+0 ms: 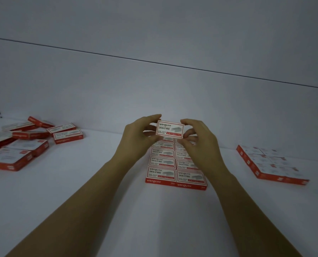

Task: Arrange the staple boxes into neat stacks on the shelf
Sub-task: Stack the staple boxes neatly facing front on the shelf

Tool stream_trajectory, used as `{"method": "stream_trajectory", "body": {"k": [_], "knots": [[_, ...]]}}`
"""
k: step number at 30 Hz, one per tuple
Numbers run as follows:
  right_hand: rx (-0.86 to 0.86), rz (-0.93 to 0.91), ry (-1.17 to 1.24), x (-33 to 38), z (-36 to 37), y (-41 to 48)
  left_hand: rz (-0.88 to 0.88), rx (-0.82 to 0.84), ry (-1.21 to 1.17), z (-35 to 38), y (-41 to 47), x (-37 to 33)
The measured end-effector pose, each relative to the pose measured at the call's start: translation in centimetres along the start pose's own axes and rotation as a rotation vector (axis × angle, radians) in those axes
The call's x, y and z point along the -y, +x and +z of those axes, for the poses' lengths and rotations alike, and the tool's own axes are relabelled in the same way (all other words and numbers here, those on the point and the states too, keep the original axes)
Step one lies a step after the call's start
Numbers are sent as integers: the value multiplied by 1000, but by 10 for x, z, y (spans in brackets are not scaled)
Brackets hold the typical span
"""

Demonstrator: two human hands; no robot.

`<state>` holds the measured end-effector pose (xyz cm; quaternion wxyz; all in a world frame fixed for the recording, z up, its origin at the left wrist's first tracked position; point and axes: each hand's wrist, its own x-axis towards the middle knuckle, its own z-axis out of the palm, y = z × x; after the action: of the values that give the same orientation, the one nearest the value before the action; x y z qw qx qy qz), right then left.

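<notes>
Item one: a single staple box [170,129], white face with red trim, held label-up above the far end of the centre block. We pinch it at both short ends. Our left hand [136,140] takes the left end and our right hand [200,141] the right, fingers [187,121] curled onto its edges. We judge the two-sided hold is for squaring the box before it goes down.

Item two: the centre block [173,169], boxes laid flat in two touching columns on the white shelf [99,191], labels all one way, red fronts toward us. It appears one layer deep. The far rows are hidden behind our hands.

Item three: a loose pile [28,143] at the left, boxes tilted and overlapping, presumably unsorted stock.

Item four: a second block [269,164] at the right, tidy, well apart from the centre one, set at an angle.

Item five: grey back panel [154,89] behind the shelf.
</notes>
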<state>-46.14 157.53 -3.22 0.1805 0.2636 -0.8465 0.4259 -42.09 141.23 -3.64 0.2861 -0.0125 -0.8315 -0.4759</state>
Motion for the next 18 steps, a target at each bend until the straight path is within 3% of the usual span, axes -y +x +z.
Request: {"method": "stream_trajectory", "body": {"k": [7, 14, 18], "knots": [[80, 109, 87, -4, -4, 0, -85, 75, -35, -3, 2, 2], [224, 519, 521, -5, -8, 4, -336, 240, -194, -5, 5, 3], [311, 616, 579, 0, -10, 2, -460, 282, -197, -5, 6, 3]]}}
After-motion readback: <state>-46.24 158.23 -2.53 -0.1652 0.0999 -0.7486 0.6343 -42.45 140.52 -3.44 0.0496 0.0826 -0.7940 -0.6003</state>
